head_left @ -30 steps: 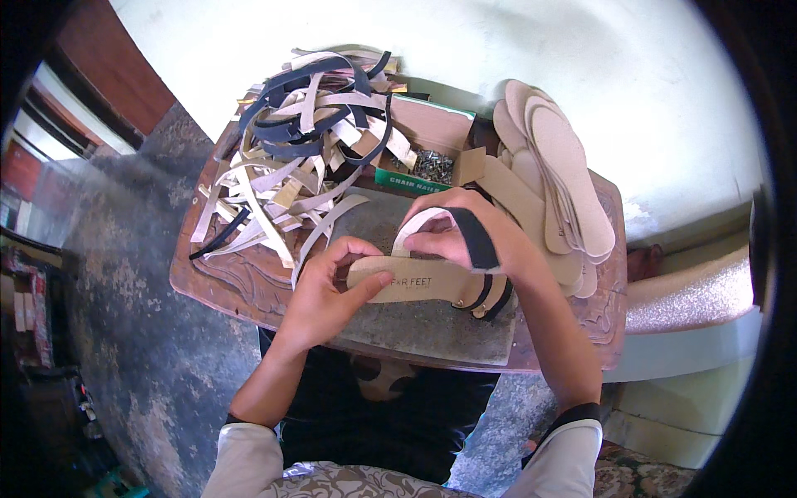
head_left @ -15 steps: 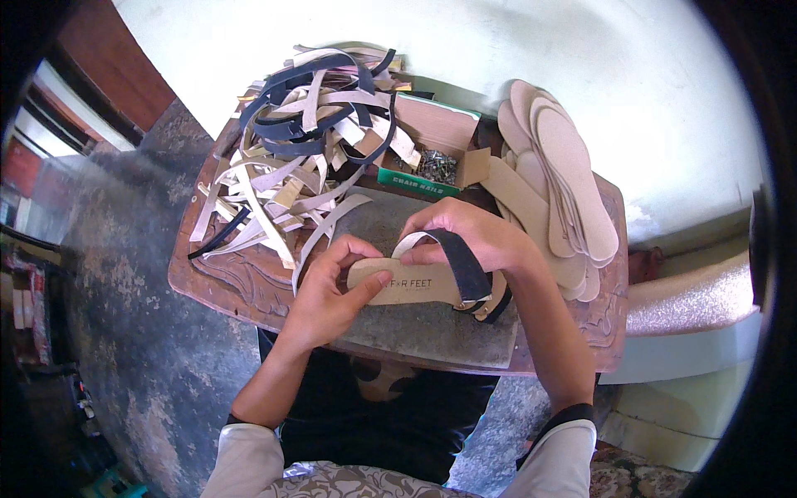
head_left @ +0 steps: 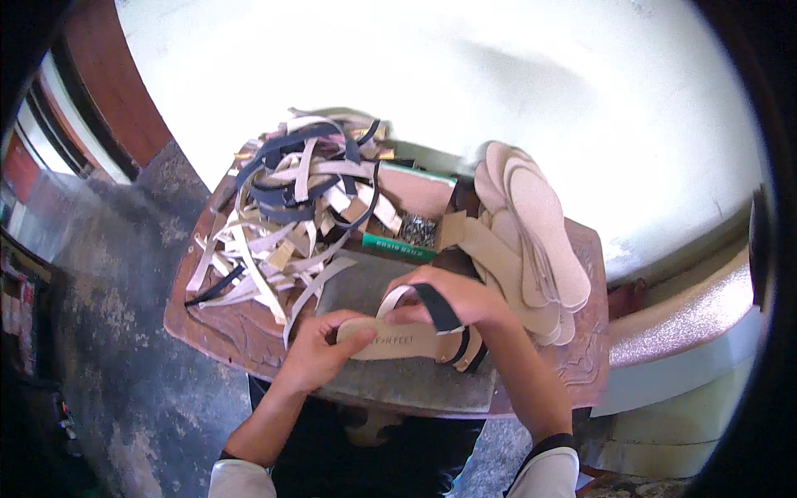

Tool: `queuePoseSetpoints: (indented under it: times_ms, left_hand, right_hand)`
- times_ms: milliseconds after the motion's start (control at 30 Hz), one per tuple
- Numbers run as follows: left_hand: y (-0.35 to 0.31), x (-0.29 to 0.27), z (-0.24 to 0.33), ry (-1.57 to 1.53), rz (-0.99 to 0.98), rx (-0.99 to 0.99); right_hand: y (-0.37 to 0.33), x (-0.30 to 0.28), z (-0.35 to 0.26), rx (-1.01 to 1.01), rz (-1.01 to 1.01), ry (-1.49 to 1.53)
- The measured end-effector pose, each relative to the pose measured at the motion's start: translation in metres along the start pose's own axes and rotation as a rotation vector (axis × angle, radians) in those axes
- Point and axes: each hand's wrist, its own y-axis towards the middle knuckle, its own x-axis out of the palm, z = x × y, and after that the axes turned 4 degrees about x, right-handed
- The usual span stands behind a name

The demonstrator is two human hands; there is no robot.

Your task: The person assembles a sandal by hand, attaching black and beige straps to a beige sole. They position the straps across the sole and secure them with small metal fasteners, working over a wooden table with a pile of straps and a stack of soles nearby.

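Observation:
A beige sandal sole (head_left: 407, 345) with dark print lies crosswise over the grey board (head_left: 357, 290). My left hand (head_left: 326, 353) grips its rounded left end, thumb on top and fingers behind. Near the sole's right end, dark bands with small metal studs (head_left: 467, 349) cross it. My right hand (head_left: 457, 295) pinches a looped strap (head_left: 437, 309), black on one side and pale on the other, against the sole's far edge. The strap's fixing at that edge is hidden by my fingers.
The board rests on a carved wooden table (head_left: 207, 340) against a white wall. A tangled heap of pale and black strips (head_left: 286, 199) fills the left side. Behind the board stands an open green box of nails (head_left: 419, 230). Beige soles (head_left: 540, 232) are stacked at right.
The view has tilted up, so the table appears lower. My right hand with the strap has shifted slightly left, and the studded bands show more fully. Both hands keep their holds.

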Motion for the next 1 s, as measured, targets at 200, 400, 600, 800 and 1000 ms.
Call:
queuePoseSetpoints:
  times_ms: [200, 400, 600, 800, 1000]
  left_hand:
    - [0.001, 0.000, -0.013, 0.011, 0.053, -0.041]
    - [0.001, -0.001, -0.020, -0.027, 0.050, -0.086]
    - [0.000, -0.001, -0.015, -0.014, 0.054, -0.122]
    - [0.001, -0.003, -0.016, -0.004, 0.030, -0.114]
    - [0.001, -0.004, -0.018, -0.015, 0.013, -0.090]
  right_hand:
    - [-0.008, -0.024, -0.001, 0.178, 0.262, -0.003]
    - [0.012, -0.040, 0.022, 0.228, 0.669, -0.419]
    - [0.044, -0.028, 0.044, 0.429, 0.589, -0.768]
    - [0.052, -0.024, 0.041, 0.474, 0.577, -0.868]
    - [0.044, -0.026, 0.052, 0.337, 0.684, -0.819]
